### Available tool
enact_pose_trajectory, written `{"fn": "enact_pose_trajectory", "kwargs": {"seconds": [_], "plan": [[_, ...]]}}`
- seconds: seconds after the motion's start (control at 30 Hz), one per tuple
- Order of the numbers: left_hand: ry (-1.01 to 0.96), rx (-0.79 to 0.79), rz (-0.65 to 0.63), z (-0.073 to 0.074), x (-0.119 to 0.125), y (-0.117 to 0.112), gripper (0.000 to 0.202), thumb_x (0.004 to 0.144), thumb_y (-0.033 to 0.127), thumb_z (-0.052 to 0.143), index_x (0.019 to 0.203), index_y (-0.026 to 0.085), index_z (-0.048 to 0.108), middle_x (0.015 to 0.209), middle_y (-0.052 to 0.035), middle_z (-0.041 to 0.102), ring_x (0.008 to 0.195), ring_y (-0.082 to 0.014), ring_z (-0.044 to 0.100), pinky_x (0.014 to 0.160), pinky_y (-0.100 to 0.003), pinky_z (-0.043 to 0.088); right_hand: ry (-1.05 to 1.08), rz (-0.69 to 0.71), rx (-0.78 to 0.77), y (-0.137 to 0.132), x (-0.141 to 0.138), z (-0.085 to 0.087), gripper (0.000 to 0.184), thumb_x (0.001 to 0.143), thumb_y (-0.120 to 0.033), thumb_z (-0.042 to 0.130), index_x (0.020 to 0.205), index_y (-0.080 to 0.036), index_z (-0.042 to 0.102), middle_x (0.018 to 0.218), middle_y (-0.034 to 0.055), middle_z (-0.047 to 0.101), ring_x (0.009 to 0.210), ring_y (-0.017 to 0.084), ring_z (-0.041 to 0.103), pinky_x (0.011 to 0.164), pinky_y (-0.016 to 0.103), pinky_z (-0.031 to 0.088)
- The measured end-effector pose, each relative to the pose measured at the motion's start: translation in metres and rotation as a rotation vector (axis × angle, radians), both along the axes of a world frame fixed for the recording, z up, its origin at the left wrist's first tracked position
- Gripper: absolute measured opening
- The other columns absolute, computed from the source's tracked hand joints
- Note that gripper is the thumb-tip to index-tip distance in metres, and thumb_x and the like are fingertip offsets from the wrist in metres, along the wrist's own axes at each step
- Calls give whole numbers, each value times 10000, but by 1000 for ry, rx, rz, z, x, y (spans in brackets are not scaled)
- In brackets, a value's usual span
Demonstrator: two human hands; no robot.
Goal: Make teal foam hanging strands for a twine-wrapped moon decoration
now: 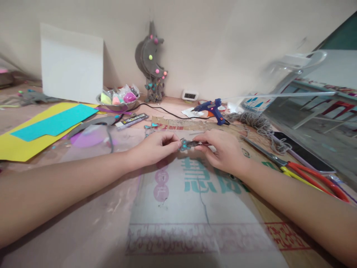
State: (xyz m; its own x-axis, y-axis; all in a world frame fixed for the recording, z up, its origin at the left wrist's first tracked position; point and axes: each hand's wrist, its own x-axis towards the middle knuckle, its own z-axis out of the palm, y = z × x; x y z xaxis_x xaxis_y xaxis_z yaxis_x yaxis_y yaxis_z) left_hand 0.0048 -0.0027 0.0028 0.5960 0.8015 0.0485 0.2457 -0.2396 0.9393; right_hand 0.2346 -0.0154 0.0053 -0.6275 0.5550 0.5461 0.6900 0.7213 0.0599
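Note:
Between my hands is a small grey and turquoise craft piece [185,144], blurred, held just above the printed cardboard sheet [173,201]. The fingertips of my left hand [156,147] are pinched at its left end. My right hand [223,150] has thumb and fingers closed on its darker right end. A thin grey strand [204,204] lies below the piece on the sheet; whether it joins the piece I cannot tell. Behind my left hand are small turquoise pieces [151,125].
A blue glue gun [213,110] stands behind my hands. To the right are grey yarn [258,123], scissors [290,163] and a phone [304,152]. Turquoise foam [58,122], yellow foam [19,149] and a metal bowl [119,105] are at left. A moon ornament [150,59] hangs behind.

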Motion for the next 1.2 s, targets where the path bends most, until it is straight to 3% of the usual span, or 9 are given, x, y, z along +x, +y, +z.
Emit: {"fn": "enact_pose_trajectory", "kwargs": {"seconds": [0.53, 0.8, 1.2], "plan": [[72, 101, 2, 5, 0, -1, 202, 835, 309, 501, 705, 160, 543, 601, 25, 542, 497, -75, 454, 466, -195, 342, -140, 33, 140, -2, -5, 4, 198, 932, -268, 462, 945, -151, 621, 733, 51, 652, 711, 178, 570, 646, 291, 383], [60, 52, 3, 6, 0, -3, 210, 838, 330, 502, 709, 169, 541, 532, 41, 530, 451, -76, 450, 462, -203, 340, -151, 20, 141, -1, -5, 3, 180, 931, -265, 475, 945, -163, 622, 748, 46, 663, 726, 174, 582, 668, 285, 391], [70, 76, -3, 2, 0, -1, 245, 861, 362, 477, 739, 159, 542, 590, 30, 526, 473, -74, 457, 455, -192, 352, -112, -2, 131, -2, -2, 4, 206, 925, -277, 470, 931, -151, 633, 733, 52, 644, 683, 176, 559, 632, 282, 376]]}}
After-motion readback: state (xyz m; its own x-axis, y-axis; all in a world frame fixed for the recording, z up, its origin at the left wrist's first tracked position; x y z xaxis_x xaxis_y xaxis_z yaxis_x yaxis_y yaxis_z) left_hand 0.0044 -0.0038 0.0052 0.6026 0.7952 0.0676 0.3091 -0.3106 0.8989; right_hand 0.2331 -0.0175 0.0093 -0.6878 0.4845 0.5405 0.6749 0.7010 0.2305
